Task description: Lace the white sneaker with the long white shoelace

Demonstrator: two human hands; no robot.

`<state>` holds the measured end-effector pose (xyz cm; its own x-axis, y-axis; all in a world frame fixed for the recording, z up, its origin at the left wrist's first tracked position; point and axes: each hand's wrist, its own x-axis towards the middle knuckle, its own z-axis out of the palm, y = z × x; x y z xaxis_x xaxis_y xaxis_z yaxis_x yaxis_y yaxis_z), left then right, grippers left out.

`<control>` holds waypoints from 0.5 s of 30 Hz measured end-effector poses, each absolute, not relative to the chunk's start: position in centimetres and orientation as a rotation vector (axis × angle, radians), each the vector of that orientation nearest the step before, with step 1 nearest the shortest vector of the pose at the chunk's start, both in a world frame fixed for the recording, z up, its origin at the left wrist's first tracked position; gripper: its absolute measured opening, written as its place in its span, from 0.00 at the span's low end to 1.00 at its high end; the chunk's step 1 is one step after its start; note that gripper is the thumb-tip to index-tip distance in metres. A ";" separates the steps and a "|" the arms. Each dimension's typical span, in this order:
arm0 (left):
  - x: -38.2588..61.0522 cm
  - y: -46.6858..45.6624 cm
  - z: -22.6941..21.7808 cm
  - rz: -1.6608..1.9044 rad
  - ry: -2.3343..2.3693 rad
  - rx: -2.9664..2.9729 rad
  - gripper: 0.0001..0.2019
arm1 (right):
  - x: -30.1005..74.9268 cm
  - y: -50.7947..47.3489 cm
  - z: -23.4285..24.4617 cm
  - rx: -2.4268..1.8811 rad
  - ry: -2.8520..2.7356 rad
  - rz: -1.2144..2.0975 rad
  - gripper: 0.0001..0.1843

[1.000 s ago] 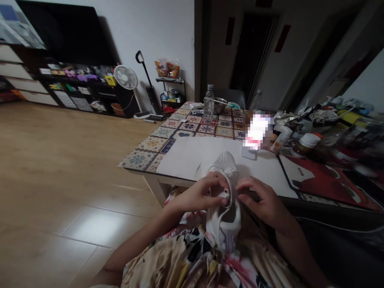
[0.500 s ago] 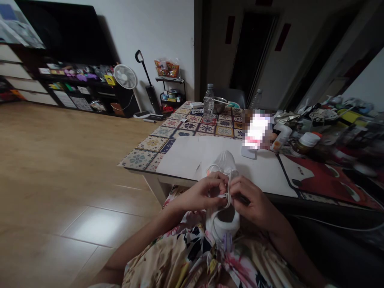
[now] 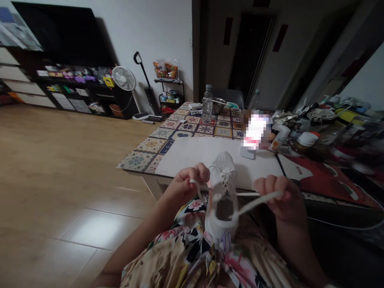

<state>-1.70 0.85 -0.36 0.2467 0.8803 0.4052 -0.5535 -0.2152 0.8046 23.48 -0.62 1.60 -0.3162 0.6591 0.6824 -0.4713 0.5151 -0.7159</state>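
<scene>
A white lace-up shoe (image 3: 221, 224) rests between my lap and the table edge, its toe pointing away from me and its opening toward me. To its left, my left hand (image 3: 192, 180) is closed on a white shoelace (image 3: 196, 186). My right hand (image 3: 280, 196), off to the shoe's right, is also closed on lace, and a loose blurred length hangs from it back toward the shoe's opening. Crossed lacing shows over the front of the shoe. A small purple tab sits at its heel.
Ahead is a table with a patterned cloth (image 3: 141, 158) and a white sheet (image 3: 180, 156). On it stand a plastic bottle (image 3: 207, 106), a propped, blurred-out phone (image 3: 255, 132) and, at right, a red mat (image 3: 324, 176) beside cluttered jars. A fan (image 3: 123, 78) stands farther back.
Both hands were together over the shoe's lacing. They have moved apart, left hand to the left and right hand to the right, drawing the lace ends outward.
</scene>
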 end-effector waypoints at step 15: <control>-1.4 -2.9 2.2 1.157 0.497 1.466 0.12 | 22.0 -3.7 1.3 -0.568 -1.726 0.303 0.05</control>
<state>-1.42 -2.95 2.19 0.4249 0.8242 0.3744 -0.2958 -0.2645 0.9179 22.03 -3.67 1.31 -0.1474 0.5248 0.8384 0.2082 0.8451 -0.4924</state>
